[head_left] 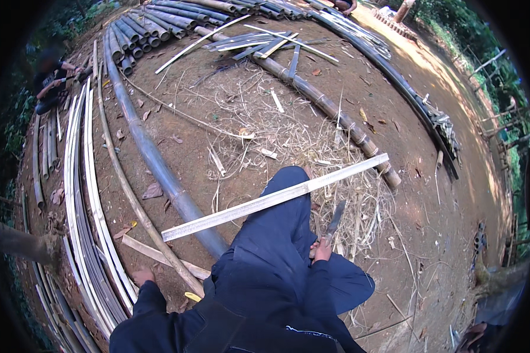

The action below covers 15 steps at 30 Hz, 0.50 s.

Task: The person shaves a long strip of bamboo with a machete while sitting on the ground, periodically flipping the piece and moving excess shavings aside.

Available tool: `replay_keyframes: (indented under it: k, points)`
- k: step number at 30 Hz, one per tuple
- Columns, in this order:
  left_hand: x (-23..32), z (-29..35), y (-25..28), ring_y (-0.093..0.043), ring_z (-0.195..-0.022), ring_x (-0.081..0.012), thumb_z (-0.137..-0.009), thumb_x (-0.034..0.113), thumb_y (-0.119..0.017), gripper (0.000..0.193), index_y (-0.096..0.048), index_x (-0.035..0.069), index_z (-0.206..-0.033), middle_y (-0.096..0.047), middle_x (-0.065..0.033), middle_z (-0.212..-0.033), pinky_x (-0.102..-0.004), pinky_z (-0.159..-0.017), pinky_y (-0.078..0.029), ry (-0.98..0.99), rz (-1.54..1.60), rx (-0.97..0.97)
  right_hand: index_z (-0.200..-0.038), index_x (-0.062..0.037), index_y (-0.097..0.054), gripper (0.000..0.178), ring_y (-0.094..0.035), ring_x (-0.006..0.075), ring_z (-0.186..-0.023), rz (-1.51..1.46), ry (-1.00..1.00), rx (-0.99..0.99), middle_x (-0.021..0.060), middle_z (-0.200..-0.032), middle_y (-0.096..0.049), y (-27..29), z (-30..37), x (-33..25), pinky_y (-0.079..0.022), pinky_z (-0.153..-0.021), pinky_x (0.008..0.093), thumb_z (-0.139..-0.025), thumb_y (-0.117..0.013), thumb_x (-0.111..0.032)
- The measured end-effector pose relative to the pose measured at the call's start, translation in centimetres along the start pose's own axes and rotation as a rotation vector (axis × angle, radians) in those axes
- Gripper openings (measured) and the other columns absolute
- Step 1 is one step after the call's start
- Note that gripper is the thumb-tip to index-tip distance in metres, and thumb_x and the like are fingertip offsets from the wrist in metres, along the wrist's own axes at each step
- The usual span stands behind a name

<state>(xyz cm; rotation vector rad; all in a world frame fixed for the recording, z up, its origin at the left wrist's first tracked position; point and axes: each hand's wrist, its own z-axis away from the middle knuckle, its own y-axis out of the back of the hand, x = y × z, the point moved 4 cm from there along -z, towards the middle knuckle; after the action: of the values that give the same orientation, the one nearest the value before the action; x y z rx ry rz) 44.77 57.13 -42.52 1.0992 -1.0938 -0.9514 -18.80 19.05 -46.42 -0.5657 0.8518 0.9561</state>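
My right hand [321,250] is closed round the handle of a knife [336,219], its broad dark blade pointing away from me over the shavings. Low on the left, my left hand [142,275] reaches down beside a row of long pale bamboo strips [92,194]; its fingers look stretched out, with nothing visible in them. Across my raised knee rests a split bamboo strip [277,195], pale side up, touched by neither hand. A shorter bamboo piece [165,255] lies on the ground near my left hand.
A thick dark bamboo pole [153,147] and a thin pole [122,167] run along my left. Another pole [330,109] lies ahead, beside curled shavings [288,135]. Stacked bamboo poles [153,26] are at the back. Another person [53,82] sits far left.
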Motion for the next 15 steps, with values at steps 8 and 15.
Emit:
replay_keyframes:
  k: [8, 15]
  points:
    - [-18.0, -1.3, 1.1, -0.053, -0.114, -0.0448, -0.081, 0.031, -0.066, 0.062, -0.040, 0.005, -0.131, -0.040, -0.0280, -0.134, -0.0491, -0.098, -0.045, 0.152, -0.507, -0.202, -0.101, -0.0023, -0.052, 0.021, -0.057, 0.0186, -0.048, 0.070, 0.005, -0.017, 0.0082, -0.065, -0.057, 1.8, 0.0, 0.3, -0.048, -0.045, 0.0312, -0.097, -0.055, -0.022]
    - [-23.3, 4.1, -0.1, -0.054, -0.110, -0.0414, -0.080, 0.032, -0.067, 0.059, -0.041, 0.004, -0.126, -0.044, -0.0260, -0.127, -0.0468, -0.094, -0.046, 0.308, -0.371, -0.273, -0.100, -0.0003, -0.055, 0.023, -0.062, 0.0235, -0.053, 0.257, -0.047, -0.120, 0.0136, -0.067, -0.063, 0.4, -1.5, -1.2, -0.052, -0.049, 0.0359, -0.096, -0.055, -0.023]
